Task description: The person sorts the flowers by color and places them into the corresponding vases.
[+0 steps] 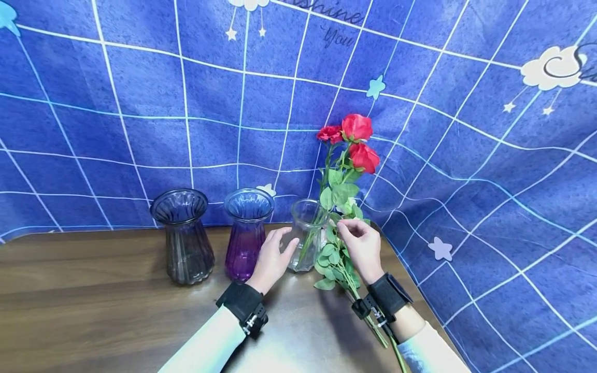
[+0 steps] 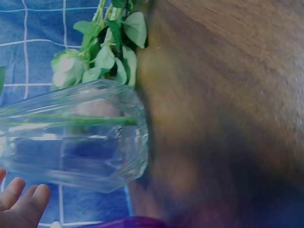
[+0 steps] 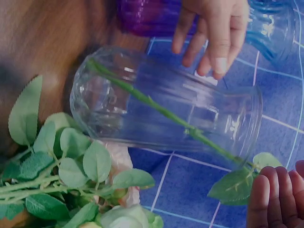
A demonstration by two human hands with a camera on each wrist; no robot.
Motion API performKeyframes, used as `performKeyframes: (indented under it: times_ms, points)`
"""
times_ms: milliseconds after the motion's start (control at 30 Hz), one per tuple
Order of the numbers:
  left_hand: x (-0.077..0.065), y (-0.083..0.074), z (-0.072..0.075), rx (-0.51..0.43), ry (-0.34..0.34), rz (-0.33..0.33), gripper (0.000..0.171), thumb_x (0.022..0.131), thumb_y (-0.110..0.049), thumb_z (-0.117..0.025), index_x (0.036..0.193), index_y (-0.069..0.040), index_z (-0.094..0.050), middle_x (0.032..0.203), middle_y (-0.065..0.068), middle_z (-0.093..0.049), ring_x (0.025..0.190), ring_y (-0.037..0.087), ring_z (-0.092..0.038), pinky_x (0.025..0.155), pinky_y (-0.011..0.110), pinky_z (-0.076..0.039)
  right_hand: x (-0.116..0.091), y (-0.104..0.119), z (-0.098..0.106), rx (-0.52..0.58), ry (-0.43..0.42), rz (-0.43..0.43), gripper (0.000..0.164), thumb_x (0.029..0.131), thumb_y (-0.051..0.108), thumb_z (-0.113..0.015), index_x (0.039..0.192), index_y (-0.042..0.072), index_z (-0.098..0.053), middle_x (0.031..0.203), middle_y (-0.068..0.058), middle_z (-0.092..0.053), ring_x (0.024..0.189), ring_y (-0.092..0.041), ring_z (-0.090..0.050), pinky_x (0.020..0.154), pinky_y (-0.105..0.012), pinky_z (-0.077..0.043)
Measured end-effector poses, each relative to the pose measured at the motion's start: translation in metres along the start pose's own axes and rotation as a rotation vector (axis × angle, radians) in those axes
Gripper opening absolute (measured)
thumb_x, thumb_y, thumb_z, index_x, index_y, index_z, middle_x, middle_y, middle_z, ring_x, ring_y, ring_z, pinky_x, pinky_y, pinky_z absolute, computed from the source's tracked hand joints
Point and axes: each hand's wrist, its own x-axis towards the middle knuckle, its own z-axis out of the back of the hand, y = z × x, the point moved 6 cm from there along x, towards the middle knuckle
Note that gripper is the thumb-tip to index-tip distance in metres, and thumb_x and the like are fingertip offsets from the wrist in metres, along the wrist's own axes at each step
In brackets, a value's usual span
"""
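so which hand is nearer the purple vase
Left. The left hand is just beside the purple vase, toward the clear vase; the right hand is farther off, beyond the clear vase.

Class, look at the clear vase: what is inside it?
Inside the clear vase, one slanting green stem shows, reaching almost to the bottom. In the head view, leaves cover its upper path, so its top cannot be traced.
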Motion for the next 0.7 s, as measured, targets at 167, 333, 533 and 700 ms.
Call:
performKeyframes:
  times_ms: [167,333,533,700]
  points:
    - [-0.005,-0.011,0.018,-0.016,-0.001,-0.017,0.038,0.091,-0.027,-0.061,0.122,-0.006,-0.057,0.123,0.012,-0.058,0.112,0.028,-0.057,0.093,0.038,-0.052,-0.005,0.000,-0.004,0.008,0.021,-0.002,0.015,0.085,0.013,-0.068,0.090,0.000,-0.071,0.073,-0.007,-0.067,0.057,-0.002,-0.058,0.053,-0.014,-0.048]
    - [-0.012,-0.022,0.033,-0.047,-0.006,-0.036,0.037,0.092,-0.027,-0.060,0.123,-0.007,-0.057,0.123,0.011,-0.058,0.113,0.029,-0.057,0.094,0.041,-0.051,-0.007,-0.001,-0.003,0.004,0.031,-0.014,0.018,0.085,0.016,-0.069,0.094,0.000,-0.071,0.077,-0.014,-0.069,0.057,-0.001,-0.059,0.054,-0.016,-0.051]
    - [-0.021,-0.034,0.056,-0.037,-0.048,-0.060,0.039,0.091,-0.029,-0.062,0.123,-0.008,-0.057,0.120,0.009,-0.059,0.103,0.025,-0.059,0.089,0.043,-0.052,-0.007,0.004,0.003,0.056,0.020,-0.037,0.020,0.085,0.014,-0.068,0.097,-0.002,-0.070,0.071,-0.003,-0.069,0.057,0.000,-0.059,0.055,-0.017,-0.053]
    - [-0.026,-0.035,0.072,-0.018,-0.067,-0.053,0.040,0.090,-0.029,-0.063,0.124,-0.009,-0.057,0.118,0.009,-0.060,0.101,0.024,-0.060,0.086,0.039,-0.054,-0.007,0.007,0.013,0.035,0.001,-0.014,0.018,0.086,0.013,-0.067,0.095,-0.003,-0.070,0.066,0.009,-0.064,0.056,0.000,-0.059,0.053,-0.015,-0.051]
